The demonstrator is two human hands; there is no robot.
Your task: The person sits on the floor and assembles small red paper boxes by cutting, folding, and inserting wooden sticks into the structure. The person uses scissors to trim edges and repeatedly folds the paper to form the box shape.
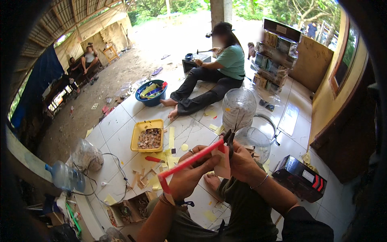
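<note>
My left hand (189,177) is closed round a long red strip (189,160), which bends down at its left end near my wrist. A pale pinkish flat piece (222,167) hangs from the strip's right end, between my two hands. In my closed right hand (246,164) is a pair of scissors (229,139) with dark handles, its blades pointing up and away from me. The scissors sit right beside the strip's right end; whether the blades touch it I cannot tell. Fingers hide part of the strip and the handles.
A yellow basin (132,139) holds small brown pieces. Paper scraps and a red-handled tool (155,159) lie on the tiles. Clear plastic containers (238,105) stand ahead, a black box (299,177) at right. A seated person (230,60) works with a hammer beyond a blue tub (150,101).
</note>
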